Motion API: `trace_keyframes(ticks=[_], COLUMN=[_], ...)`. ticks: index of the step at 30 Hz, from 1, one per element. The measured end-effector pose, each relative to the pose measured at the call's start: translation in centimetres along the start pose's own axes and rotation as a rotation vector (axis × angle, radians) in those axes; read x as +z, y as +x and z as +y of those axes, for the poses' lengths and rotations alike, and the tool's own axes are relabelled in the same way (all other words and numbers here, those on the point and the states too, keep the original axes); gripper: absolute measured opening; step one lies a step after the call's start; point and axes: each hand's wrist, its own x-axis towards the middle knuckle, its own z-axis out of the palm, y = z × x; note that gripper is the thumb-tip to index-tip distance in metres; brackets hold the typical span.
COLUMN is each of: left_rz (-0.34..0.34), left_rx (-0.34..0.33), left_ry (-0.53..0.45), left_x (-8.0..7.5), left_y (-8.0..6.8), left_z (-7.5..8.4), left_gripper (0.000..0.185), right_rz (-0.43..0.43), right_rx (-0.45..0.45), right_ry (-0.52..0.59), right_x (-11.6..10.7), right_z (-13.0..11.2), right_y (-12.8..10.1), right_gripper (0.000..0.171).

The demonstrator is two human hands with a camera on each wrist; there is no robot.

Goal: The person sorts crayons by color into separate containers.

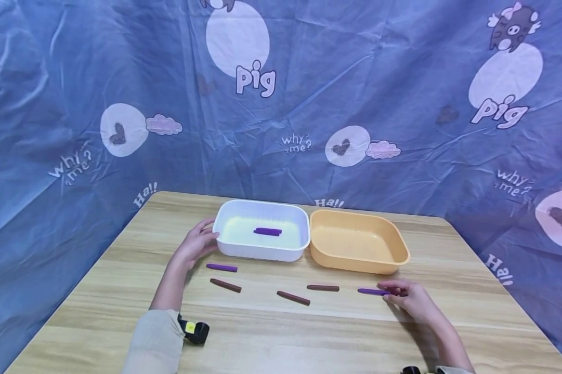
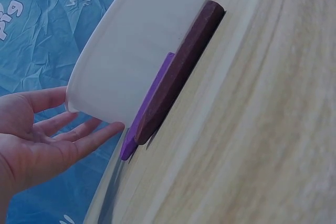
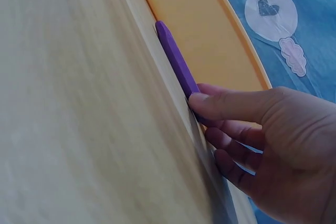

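In the head view my left hand [image 1: 198,244] rests against the left end of a white plastic bin [image 1: 262,253], its fingers [image 2: 100,135] fairly straight along the end wall. Two purple crayons [image 1: 268,231] lie inside that bin. On the right, my right hand [image 1: 412,300] pinches one end of a purple crayon [image 3: 176,59] between thumb and fingertips, close over the wooden table. A purple crayon [image 1: 222,268] and a brown crayon [image 1: 225,285] lie just in front of the white bin, near my left hand.
An orange bin [image 1: 355,263] stands right beside the white one, with nothing in it. Two more brown crayons [image 1: 293,298] lie mid-table between my hands. A blue printed cloth [image 1: 281,104] hangs behind the wooden table [image 1: 271,343].
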Motion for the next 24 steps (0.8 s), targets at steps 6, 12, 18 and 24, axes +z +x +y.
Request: trace_keyframes(ticks=[6, 12, 18, 24], left_rz=[0.005, 0.002, 0.003, 0.005], left_rx=[-0.004, -0.003, -0.002, -0.003], left_ry=[0.0, 0.001, -0.001, -0.008], left_x=[-0.04, -0.11, -0.08, -0.02], left_y=[-0.02, -0.06, -0.05, 0.1], left_z=[-0.06, -0.13, -0.11, -0.06], left_gripper=[0.057, 0.056, 0.056, 0.057], right_rz=[0.0, -0.01, 0.007, 0.019], right_rx=[-0.058, -0.085, -0.067, -0.036], right_ry=[-0.026, -0.063, -0.12, -0.126], right_x=[0.13, 0.28, 0.42, 0.25], right_z=[0.18, 0.13, -0.03, -0.31], right_y=[0.0, -0.03, 0.05, 0.04], right_gripper=[0.021, 0.019, 0.018, 0.019])
